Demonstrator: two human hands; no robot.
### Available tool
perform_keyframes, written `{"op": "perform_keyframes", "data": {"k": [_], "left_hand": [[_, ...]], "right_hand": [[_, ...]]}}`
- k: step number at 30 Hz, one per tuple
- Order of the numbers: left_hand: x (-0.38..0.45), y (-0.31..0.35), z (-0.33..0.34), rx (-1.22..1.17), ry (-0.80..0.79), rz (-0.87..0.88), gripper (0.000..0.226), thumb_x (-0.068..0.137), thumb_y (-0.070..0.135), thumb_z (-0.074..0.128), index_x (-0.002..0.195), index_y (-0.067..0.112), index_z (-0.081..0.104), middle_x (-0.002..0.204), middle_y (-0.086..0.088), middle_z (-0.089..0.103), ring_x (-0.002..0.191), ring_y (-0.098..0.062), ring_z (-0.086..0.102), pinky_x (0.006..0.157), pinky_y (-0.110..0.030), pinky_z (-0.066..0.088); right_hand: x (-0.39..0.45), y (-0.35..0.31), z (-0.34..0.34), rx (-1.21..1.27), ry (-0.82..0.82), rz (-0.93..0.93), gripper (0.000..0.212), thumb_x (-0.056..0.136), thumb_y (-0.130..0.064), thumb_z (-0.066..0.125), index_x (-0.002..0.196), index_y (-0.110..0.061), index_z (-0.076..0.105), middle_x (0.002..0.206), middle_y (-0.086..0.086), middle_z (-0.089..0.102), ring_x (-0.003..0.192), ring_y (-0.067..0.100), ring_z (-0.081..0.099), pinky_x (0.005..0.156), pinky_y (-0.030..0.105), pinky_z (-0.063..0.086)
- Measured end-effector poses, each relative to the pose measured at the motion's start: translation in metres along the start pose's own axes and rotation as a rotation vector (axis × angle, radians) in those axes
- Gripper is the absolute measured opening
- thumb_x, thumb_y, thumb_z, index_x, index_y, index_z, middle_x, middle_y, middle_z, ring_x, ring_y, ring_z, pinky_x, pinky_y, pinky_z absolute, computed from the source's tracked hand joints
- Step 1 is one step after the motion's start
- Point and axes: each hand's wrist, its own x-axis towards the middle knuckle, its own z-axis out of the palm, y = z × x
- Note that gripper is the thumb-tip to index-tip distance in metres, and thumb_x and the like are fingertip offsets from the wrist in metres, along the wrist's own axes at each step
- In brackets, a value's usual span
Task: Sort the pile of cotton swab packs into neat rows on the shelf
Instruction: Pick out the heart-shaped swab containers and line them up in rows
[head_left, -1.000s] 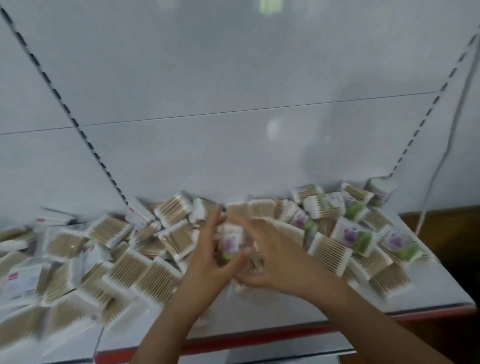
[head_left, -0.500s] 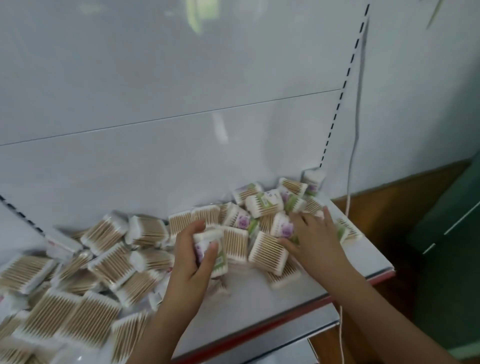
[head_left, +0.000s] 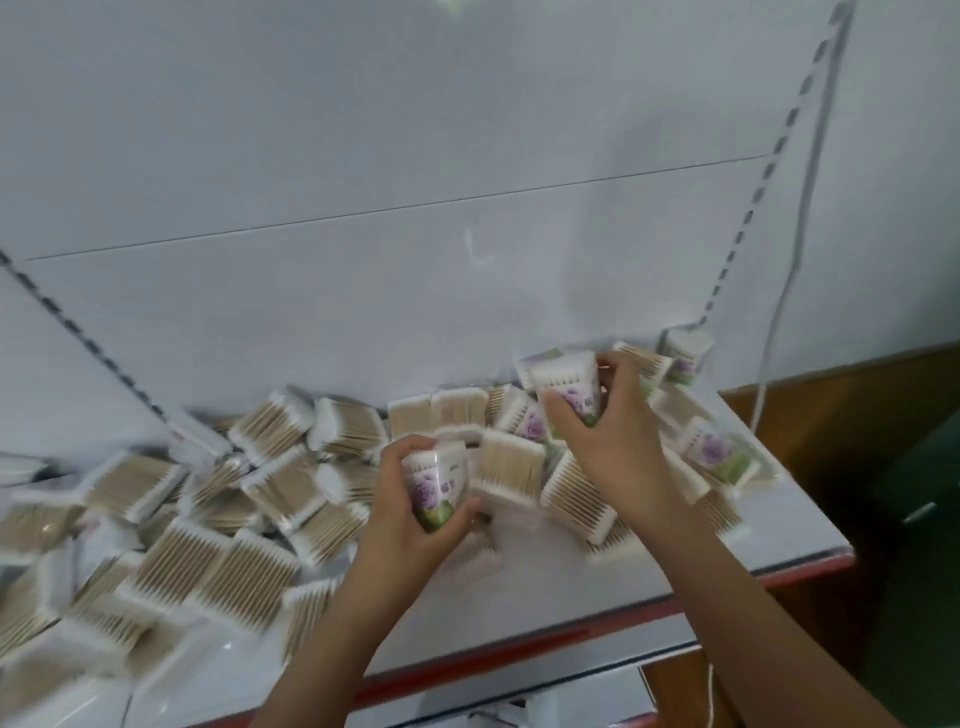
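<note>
The left hand (head_left: 415, 499) holds 1 pack (head_left: 435, 491) of cotton swabs upright, with the fingers curled around its top and the thumb under its green bottom. The purple flower on its label faces the camera. The right hand (head_left: 608, 436) grips a second pack (head_left: 569, 387) of the same kind, lifted a little above the others near the back wall (head_left: 363, 156).

The pile of packs (head_left: 218, 519) lies loose on the white shelf (head_left: 727, 561), not in rows. Most packs lie flat and show the wooden sticks; some at the right side show the flower label. The pile covers the left and middle of the shelf up to the wall, and the front right corner is bare. The shelf has a red front edge (head_left: 519, 660). A white cord (head_left: 779, 312) hangs at the right of the wall.
</note>
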Motion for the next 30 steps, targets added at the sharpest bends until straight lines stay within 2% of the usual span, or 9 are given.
{"op": "perform_keyframes", "data": {"k": [4,8,12,16,20,24,25,27,30], "left_hand": [[-0.014,-0.005,-0.036,-0.015,0.085,-0.028,0.062,0.086,0.012,0.077,0.128,0.035,0.039,0.107,0.004,0.065,0.085,-0.014,0.071,0.067,-0.028,0.059],[-0.044,-0.013,-0.089,0.040,0.215,-0.044,0.060,0.088,0.020,0.076,0.130,0.041,0.038,0.113,0.014,0.062,0.092,-0.012,0.069,0.075,-0.031,0.059],[-0.081,-0.018,-0.155,-0.007,0.378,-0.049,0.053,0.090,0.018,0.075,0.127,0.038,0.042,0.113,0.014,0.061,0.092,-0.018,0.068,0.078,-0.041,0.060],[-0.121,-0.030,-0.232,-0.035,0.514,-0.048,0.048,0.092,0.014,0.072,0.124,0.034,0.042,0.104,0.020,0.063,0.085,-0.017,0.069,0.072,-0.035,0.060],[-0.167,-0.052,-0.314,0.004,0.647,-0.070,0.052,0.091,0.019,0.073,0.128,0.037,0.041,0.100,0.016,0.061,0.084,-0.026,0.065,0.075,-0.048,0.057],[-0.220,-0.075,-0.395,0.014,0.756,-0.131,0.063,0.091,0.024,0.073,0.135,0.047,0.034,0.098,-0.006,0.058,0.079,-0.038,0.060,0.072,-0.054,0.054],[-0.234,-0.080,-0.414,0.001,0.784,-0.138,0.065,0.091,0.023,0.073,0.136,0.047,0.032,0.100,0.000,0.060,0.083,-0.035,0.063,0.075,-0.052,0.057],[-0.263,-0.092,-0.448,-0.028,0.849,-0.151,0.069,0.091,0.020,0.073,0.139,0.044,0.029,0.107,0.018,0.062,0.092,-0.015,0.068,0.081,-0.035,0.059],[-0.302,-0.108,-0.491,-0.056,0.966,-0.220,0.071,0.090,0.019,0.075,0.140,0.037,0.029,0.120,0.016,0.056,0.101,-0.001,0.065,0.084,-0.021,0.056]], "right_hand": [[0.009,-0.029,0.064,0.185,-0.111,-0.078,0.049,0.096,-0.036,0.060,0.138,-0.031,0.035,0.100,-0.011,0.060,0.078,0.001,0.063,0.070,0.025,0.053],[-0.006,-0.067,0.144,0.277,-0.259,-0.080,0.038,0.096,-0.043,0.058,0.127,-0.034,0.038,0.086,-0.011,0.061,0.077,0.018,0.065,0.075,0.051,0.057],[-0.037,-0.118,0.219,0.340,-0.415,-0.116,0.044,0.090,-0.049,0.063,0.123,-0.034,0.039,0.100,-0.003,0.062,0.085,0.024,0.068,0.069,0.055,0.059],[-0.077,-0.179,0.295,0.409,-0.510,-0.160,0.037,0.096,-0.035,0.061,0.124,-0.026,0.039,0.106,0.001,0.060,0.081,0.016,0.068,0.059,0.043,0.061],[-0.128,-0.240,0.379,0.391,-0.584,-0.255,0.040,0.096,-0.041,0.060,0.125,-0.028,0.038,0.097,-0.008,0.060,0.084,0.016,0.067,0.069,0.048,0.060],[-0.187,-0.285,0.463,0.374,-0.660,-0.330,0.041,0.093,-0.036,0.066,0.121,-0.031,0.037,0.095,0.016,0.060,0.078,0.017,0.062,0.077,0.043,0.055],[-0.203,-0.293,0.484,0.377,-0.693,-0.332,0.042,0.092,-0.035,0.067,0.121,-0.031,0.037,0.094,0.017,0.060,0.075,0.013,0.062,0.076,0.037,0.054],[-0.235,-0.308,0.521,0.386,-0.787,-0.313,0.045,0.091,-0.033,0.068,0.123,-0.030,0.037,0.092,0.003,0.060,0.072,0.000,0.061,0.068,0.020,0.052],[-0.282,-0.328,0.574,0.389,-0.927,-0.292,0.049,0.088,-0.031,0.072,0.125,-0.023,0.040,0.106,-0.011,0.059,0.082,-0.012,0.060,0.066,0.010,0.048]]}}
